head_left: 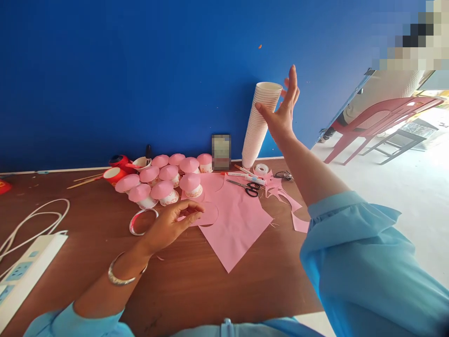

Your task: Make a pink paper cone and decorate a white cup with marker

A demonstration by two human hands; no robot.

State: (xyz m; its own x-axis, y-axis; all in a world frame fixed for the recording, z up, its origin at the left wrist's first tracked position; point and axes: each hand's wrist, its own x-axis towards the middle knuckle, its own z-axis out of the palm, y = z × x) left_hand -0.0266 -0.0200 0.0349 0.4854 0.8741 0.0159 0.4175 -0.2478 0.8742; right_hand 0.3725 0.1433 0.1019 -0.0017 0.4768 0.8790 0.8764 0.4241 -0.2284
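Paper-cup stack (255, 135) stands tilted by the blue wall (140, 75), probably for support. Right hand (285, 117) splayed at its upper end, ungripped, thumb across the side; contact unclear. Left hand (175, 221) loosely curled over pink paper disc (210, 214); can't tell if pinching anything.

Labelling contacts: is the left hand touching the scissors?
Apart. The head view shows bare pink paper between the left hand and the scissors.

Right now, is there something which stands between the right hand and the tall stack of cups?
Nothing visible does: the right hand is near the top of the cup stack, its thumb overlapping it; contact is unclear.
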